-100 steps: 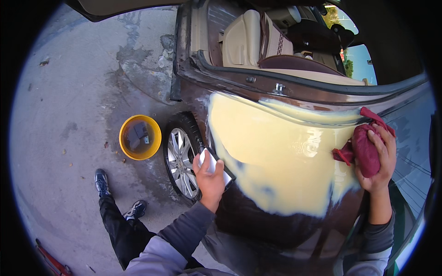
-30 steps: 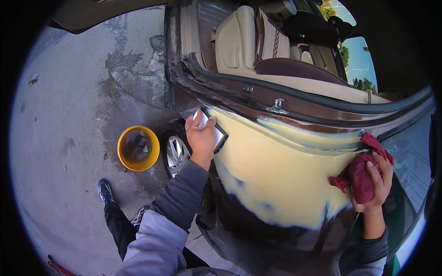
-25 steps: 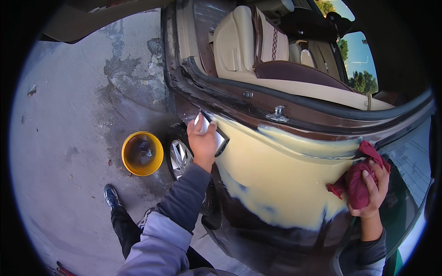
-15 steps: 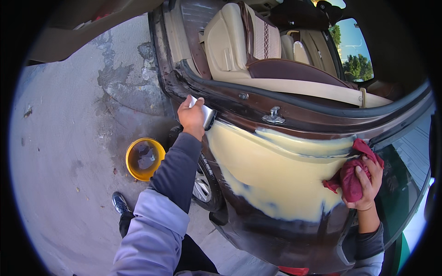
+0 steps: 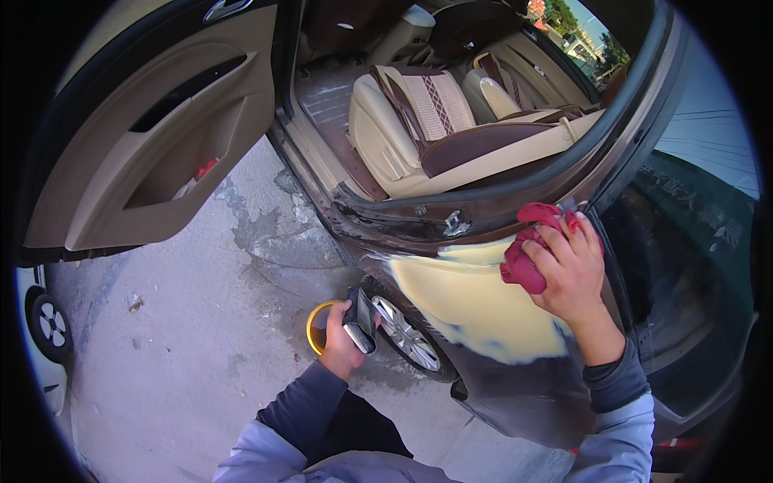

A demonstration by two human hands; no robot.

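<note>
My left hand (image 5: pixel 341 346) is closed around a black and silver sanding block (image 5: pixel 360 322), held over the ground and apart from the car panel. Beneath that hand, partly hidden by it, is a yellow bucket (image 5: pixel 313 330). A bunched red cloth (image 5: pixel 527 262) is gripped in my right hand (image 5: pixel 578 278), at the upper right end of the cream filler patch (image 5: pixel 459 294). This smooth, pale patch covers much of the brown rear panel (image 5: pixel 523 402) and fades into bluish, sanded-looking edges.
The car wheel (image 5: pixel 407 334) stands beside the block and bucket. An open beige door (image 5: pixel 161 153) hangs at the left. Through the doorway a beige and brown seat (image 5: pixel 386 137) shows. A metal door striker (image 5: pixel 456 224) sticks out above the patch. Another car's wheel (image 5: pixel 51 324) is at the far left.
My left hand has taken the sanding block off the panel and down over the bucket. My right hand stays with the cloth at the patch's right end. The view has shifted, showing more door.
</note>
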